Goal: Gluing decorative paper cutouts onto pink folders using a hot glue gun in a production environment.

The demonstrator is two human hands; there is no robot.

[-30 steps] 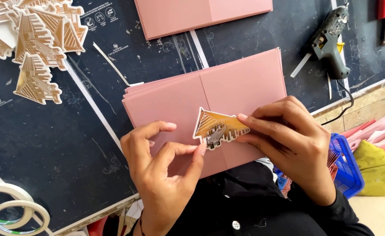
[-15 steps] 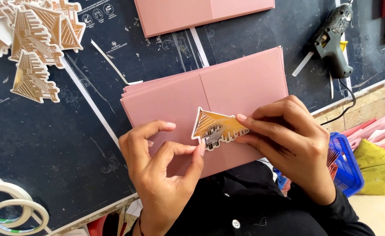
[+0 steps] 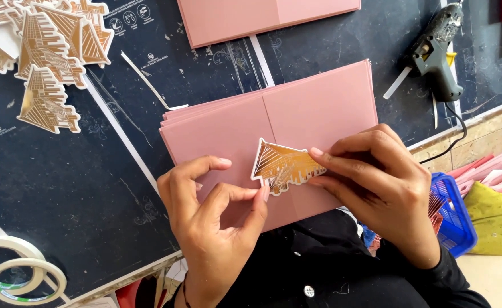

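- Centre of the frame: gold house-shaped cutout (image 3: 285, 166) lying over the middle fold of the top pink folded card (image 3: 274, 134), roof point toward the left
- Right hand (image 3: 379, 182) pinching the cutout's right end, thumb and forefinger clamped on its edge
- Left hand (image 3: 214, 208) at the cutout's lower left corner, thumb tip touching the edge, forefinger curled above and apart from it, nothing gripped
- Stack of pink cards beneath, edges fanned at the left, resting on the dark work mat (image 3: 63, 188)
- Looks like the positioning step: cutout being squared over the card's seam, apparently not pressed flat yet
- Next move calls for steady alignment on the fold, then even pressure from the middle outward; whether adhesive sits underneath cannot be told
- Upper left of the frame: pile of matching gold cutouts (image 3: 48, 54)
- Upper right: glue gun (image 3: 433, 48) lying on the mat, well apart from both hands
- Top centre: another pink card (image 3: 262, 17)
- Lower left corner: two rolls of tape (image 3: 14, 271)
- Lower right: blue basket (image 3: 453, 214), partly behind the right wrist
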